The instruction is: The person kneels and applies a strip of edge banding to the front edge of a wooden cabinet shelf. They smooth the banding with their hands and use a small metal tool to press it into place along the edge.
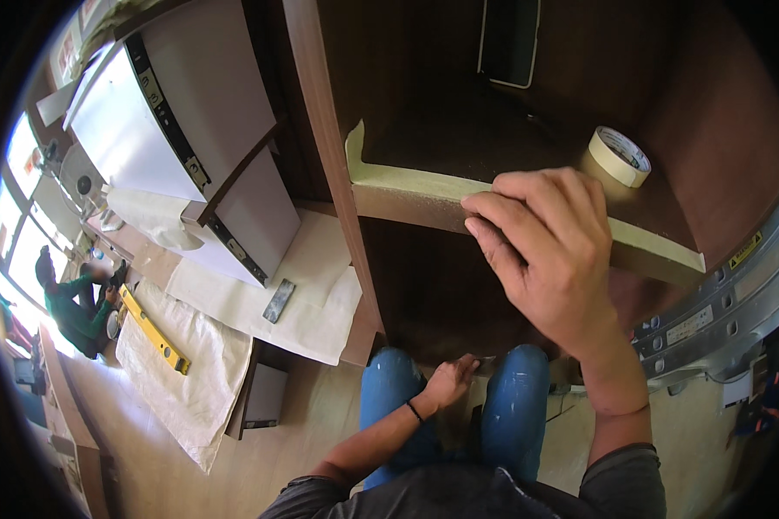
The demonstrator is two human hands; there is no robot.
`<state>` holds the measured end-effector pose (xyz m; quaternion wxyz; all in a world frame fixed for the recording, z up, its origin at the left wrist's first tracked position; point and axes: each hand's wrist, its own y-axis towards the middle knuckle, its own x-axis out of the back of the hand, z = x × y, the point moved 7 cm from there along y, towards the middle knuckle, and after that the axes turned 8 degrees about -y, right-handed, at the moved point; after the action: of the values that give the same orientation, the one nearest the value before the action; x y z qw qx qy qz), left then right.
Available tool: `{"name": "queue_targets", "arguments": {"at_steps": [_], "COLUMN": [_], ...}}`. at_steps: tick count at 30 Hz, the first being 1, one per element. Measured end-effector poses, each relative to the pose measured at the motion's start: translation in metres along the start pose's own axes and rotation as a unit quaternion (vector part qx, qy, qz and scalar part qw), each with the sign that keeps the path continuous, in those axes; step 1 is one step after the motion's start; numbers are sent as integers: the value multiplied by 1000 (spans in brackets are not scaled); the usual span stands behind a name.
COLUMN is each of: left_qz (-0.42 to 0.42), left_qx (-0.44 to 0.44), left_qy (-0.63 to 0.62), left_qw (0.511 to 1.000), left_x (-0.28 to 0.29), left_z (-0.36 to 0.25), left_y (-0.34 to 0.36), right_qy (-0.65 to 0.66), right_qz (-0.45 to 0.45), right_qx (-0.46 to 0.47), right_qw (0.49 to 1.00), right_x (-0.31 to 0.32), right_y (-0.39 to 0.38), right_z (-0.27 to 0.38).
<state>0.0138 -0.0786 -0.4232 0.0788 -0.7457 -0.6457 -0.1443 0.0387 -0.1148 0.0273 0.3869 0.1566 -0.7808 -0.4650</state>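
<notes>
My right hand presses flat on the front edge of a dark wooden shelf, over a strip of pale masking tape that runs along that edge and up the left corner. A roll of masking tape lies on the shelf just right of the hand. My left hand hangs low between my knees in blue trousers, its fingers closed around something small and thin that I cannot make out.
A wooden upright borders the cabinet on the left. White panels lean to the left. On the floor lie white sheets, a yellow spirit level and a small dark block. A person in green crouches far left. An aluminium ladder stands at right.
</notes>
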Motion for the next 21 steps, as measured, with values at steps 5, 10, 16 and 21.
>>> {"name": "queue_targets", "arguments": {"at_steps": [5, 10, 16, 21], "left_qz": [-48, -93, -162, -180], "left_qx": [30, -3, -99, -151], "left_qy": [-89, -149, -256, -357], "left_qw": [994, 984, 948, 904], "left_x": [43, 92, 152, 190], "left_z": [-41, -109, -180, -223], "left_y": [-12, -26, -35, -33], "right_qy": [46, 71, 99, 113], "right_qz": [18, 30, 50, 89], "right_qx": [-2, -11, -40, -42], "right_qw": [999, 997, 993, 989], "right_x": [-3, -3, 2, 2], "right_y": [1, 1, 5, 9], "right_z": [-9, -14, -19, -23]}}
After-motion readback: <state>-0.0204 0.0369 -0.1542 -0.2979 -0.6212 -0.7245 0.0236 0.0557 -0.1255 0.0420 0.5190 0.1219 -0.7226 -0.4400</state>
